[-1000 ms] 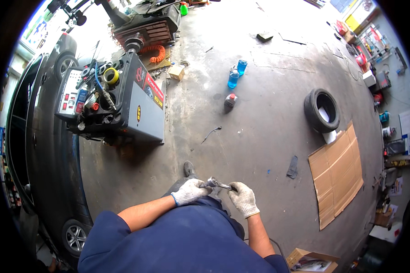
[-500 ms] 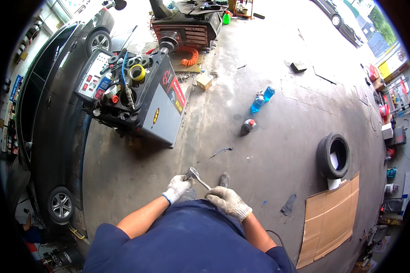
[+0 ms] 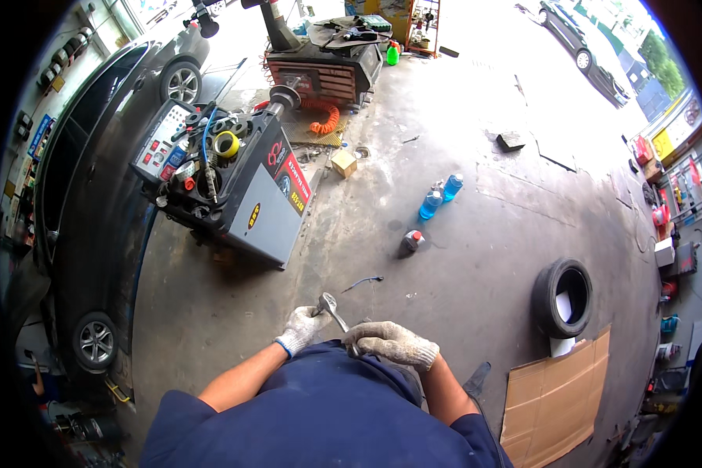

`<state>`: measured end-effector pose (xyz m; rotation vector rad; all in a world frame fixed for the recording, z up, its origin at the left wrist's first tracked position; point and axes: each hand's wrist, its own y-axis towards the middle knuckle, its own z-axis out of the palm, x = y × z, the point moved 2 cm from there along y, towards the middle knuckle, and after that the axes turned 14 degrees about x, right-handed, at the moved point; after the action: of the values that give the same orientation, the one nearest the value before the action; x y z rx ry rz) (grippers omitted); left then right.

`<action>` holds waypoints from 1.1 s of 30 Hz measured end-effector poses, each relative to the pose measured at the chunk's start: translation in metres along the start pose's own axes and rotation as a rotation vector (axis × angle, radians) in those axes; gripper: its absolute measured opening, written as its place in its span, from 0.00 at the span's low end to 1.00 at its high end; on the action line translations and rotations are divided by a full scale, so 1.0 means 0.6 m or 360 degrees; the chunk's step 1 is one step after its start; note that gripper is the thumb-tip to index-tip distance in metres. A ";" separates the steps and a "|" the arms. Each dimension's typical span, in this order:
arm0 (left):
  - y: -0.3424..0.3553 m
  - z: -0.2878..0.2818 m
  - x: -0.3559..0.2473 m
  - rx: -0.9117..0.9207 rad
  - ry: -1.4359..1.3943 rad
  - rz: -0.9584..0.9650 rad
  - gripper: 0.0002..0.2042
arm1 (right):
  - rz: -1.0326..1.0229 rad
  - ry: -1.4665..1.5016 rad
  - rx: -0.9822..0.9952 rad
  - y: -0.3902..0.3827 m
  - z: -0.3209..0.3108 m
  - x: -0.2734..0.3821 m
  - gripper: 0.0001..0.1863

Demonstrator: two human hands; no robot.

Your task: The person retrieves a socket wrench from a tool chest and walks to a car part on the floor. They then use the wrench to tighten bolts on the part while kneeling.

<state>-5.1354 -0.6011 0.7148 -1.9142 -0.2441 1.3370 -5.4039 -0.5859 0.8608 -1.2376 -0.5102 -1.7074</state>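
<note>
A silver ratchet wrench [image 3: 337, 315] is held in front of my waist, its round head up and its handle slanting down to the right. My left hand [image 3: 303, 329], in a white knit glove, is closed beside the head; its fingers grip there, and what lies under them is partly hidden. My right hand [image 3: 391, 343], in a dirtier glove, is closed around the lower handle, the handle's end showing below the fingers. Both hands are close to my dark blue shirt [image 3: 312, 413].
At left stand a grey wheel balancer [image 3: 261, 210] with tools on top and a dark car [image 3: 101, 171]. Blue-liquid bottles [image 3: 431, 204], a dark red-capped bottle [image 3: 411, 242] and a thin hose [image 3: 364, 281] are on the floor. A tyre [image 3: 546, 300] stands near flattened cardboard [image 3: 558, 394] at right.
The ratchet's handle has swung to a steeper slant as my right hand shifted slightly left along it. My left hand stays by the head. The whole view has shifted a little.
</note>
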 end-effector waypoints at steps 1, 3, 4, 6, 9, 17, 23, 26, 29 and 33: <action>0.009 0.007 0.009 0.0003 -0.0037 0.0129 0.15 | -0.0134 0.0146 0.0198 -0.001 -0.004 0.008 0.21; 0.020 0.012 0.011 -0.0047 -0.0095 0.0212 0.15 | -0.0131 0.0176 0.0263 -0.002 -0.018 0.008 0.20; 0.014 0.020 -0.015 -0.0055 -0.0126 0.0255 0.15 | 0.0014 0.0065 0.0117 -0.003 -0.031 -0.009 0.20; 0.001 0.015 -0.046 -0.0015 0.0078 0.0144 0.14 | 0.0443 -0.0536 -0.0426 -0.001 -0.063 -0.036 0.23; -0.037 0.020 -0.083 -0.0026 -0.0040 0.0062 0.14 | 0.0564 -0.0867 -0.0632 0.003 -0.089 -0.076 0.24; -0.051 0.050 -0.039 0.0692 -0.1462 -0.0277 0.14 | 0.0318 -0.0576 -0.0725 0.014 -0.104 -0.150 0.18; -0.116 0.055 -0.120 0.0113 -0.1008 -0.0221 0.13 | 0.0389 -0.0680 -0.0737 0.012 -0.102 -0.162 0.17; -0.111 0.043 -0.085 0.0080 -0.0961 -0.0193 0.16 | 0.0426 -0.0796 -0.0709 0.020 -0.086 -0.143 0.17; -0.131 0.038 -0.089 0.0015 -0.0350 -0.0336 0.19 | 0.0411 -0.0889 -0.0707 0.029 -0.072 -0.127 0.17; -0.140 0.054 -0.092 0.0223 0.0396 -0.0035 0.24 | 0.0414 -0.0889 -0.0902 0.042 -0.063 -0.139 0.19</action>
<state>-5.1648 -0.5583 0.8068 -1.9297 -0.0458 1.0598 -5.3971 -0.5899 0.7663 -2.1148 -0.1616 -1.3075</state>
